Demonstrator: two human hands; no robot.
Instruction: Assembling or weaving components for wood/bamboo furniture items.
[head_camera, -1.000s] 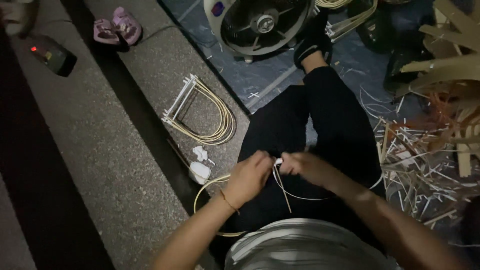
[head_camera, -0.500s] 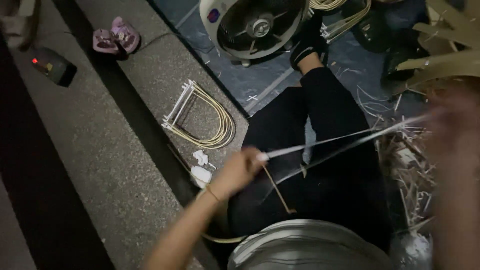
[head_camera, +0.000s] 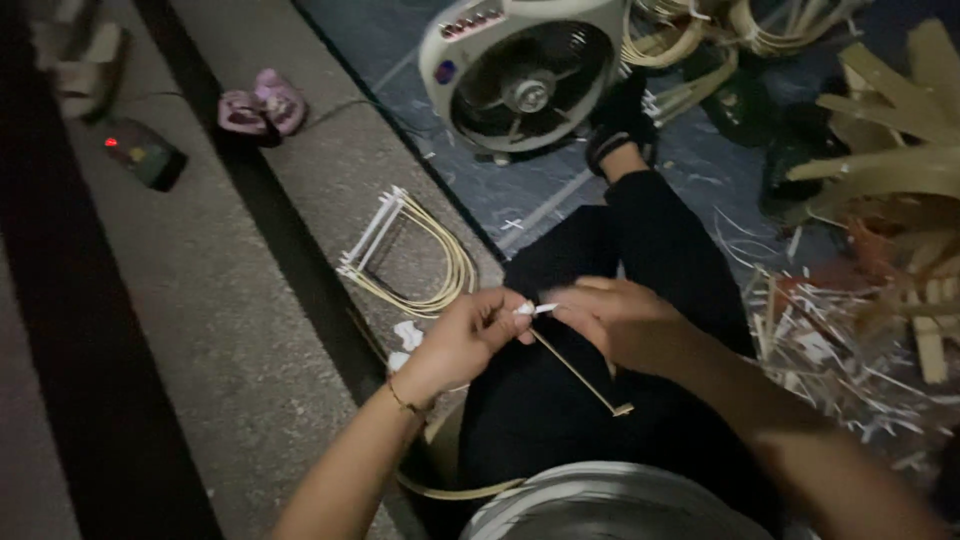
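My left hand (head_camera: 462, 338) and my right hand (head_camera: 618, 322) meet over my lap, fingertips together. Between them they pinch a small white wrapped end (head_camera: 530, 308) of a thin cane strip (head_camera: 580, 372) that slants down to the right across my black trousers. The strip ends in a small flat tip near my thigh. A thin bracelet sits on my left wrist.
A bundle of bent cane loops with white-wrapped ends (head_camera: 405, 255) lies on the concrete floor to the left. A box fan (head_camera: 525, 72) stands ahead beside my black-socked foot (head_camera: 620, 125). Cane scraps (head_camera: 850, 350) pile up on the right. Small pink shoes (head_camera: 262, 102) lie far left.
My right hand, which had swung far out to the right pulling a long white strand taut, has come back to my left hand over my lap.
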